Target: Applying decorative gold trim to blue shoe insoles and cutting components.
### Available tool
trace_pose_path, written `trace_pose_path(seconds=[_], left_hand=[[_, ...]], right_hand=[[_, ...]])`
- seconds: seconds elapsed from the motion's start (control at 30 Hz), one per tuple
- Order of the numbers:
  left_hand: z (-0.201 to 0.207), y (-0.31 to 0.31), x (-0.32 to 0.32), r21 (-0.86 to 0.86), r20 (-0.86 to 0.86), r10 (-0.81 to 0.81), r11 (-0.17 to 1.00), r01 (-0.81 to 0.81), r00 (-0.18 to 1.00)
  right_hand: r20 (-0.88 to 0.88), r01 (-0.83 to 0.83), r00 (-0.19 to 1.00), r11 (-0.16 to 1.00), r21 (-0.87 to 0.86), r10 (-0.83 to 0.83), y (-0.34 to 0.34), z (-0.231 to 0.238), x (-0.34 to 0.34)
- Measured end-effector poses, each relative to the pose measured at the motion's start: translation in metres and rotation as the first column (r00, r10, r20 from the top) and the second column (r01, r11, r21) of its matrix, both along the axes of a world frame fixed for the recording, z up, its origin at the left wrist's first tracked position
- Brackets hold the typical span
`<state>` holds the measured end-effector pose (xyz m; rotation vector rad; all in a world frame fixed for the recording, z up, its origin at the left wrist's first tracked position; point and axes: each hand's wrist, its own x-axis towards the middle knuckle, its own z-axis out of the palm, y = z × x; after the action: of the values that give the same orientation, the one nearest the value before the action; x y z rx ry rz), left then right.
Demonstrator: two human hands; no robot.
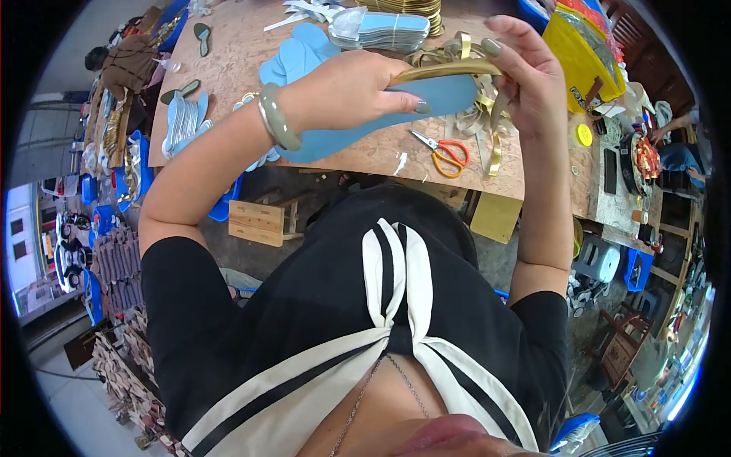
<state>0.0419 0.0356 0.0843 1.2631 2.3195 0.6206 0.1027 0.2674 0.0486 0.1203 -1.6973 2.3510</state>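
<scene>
My left hand (354,87), with a bangle on its wrist, grips a light blue insole (335,139) above the table's front edge. A gold strip (449,71) runs along the insole's far edge. The strip's right part is pinched between the fingers of my right hand (537,87), and its tail hangs down there. Just below lie scissors (444,154) with orange handles. A tangle of gold strips (463,126) lies behind the insole, partly covered by it and my right hand.
Loose blue insoles (293,59) and a bundled stack (392,32) lie farther back on the wooden table (236,46). More insoles (184,120) stand at the left. A yellow bag (582,57) is at the right, near a yellow round lid (584,135). A wooden stool (255,223) stands below.
</scene>
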Motion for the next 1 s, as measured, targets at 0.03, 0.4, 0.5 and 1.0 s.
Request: trace_pose_path(seconds=[0.03, 0.4, 0.5, 1.0], left_hand=[[0.004, -0.001, 0.003, 0.037, -0.001, -0.011, 0.999, 0.011, 1.000], [-0.018, -0.009, 0.020, 0.414, 0.305, 0.099, 0.882, -0.226, 0.947], [-0.021, -0.007, 0.023, 0.421, 0.378, 0.133, 0.856, -0.298, 0.916], [-0.041, 0.006, 0.023, 0.578, 0.737, 0.059, 0.462, -0.673, 0.673]], right_hand=[[0.005, 0.057, 0.998, 0.998, 0.007, -0.058, -0.002, 0.006, 0.004], [-0.098, 0.079, 0.990, 0.979, -0.188, -0.098, -0.034, -0.004, 0.012], [-0.160, 0.042, 0.983, 0.966, -0.255, -0.085, -0.043, -0.012, 0.008], [-0.061, 0.254, 0.964, 0.966, -0.052, -0.257, -0.070, 0.002, -0.006]])
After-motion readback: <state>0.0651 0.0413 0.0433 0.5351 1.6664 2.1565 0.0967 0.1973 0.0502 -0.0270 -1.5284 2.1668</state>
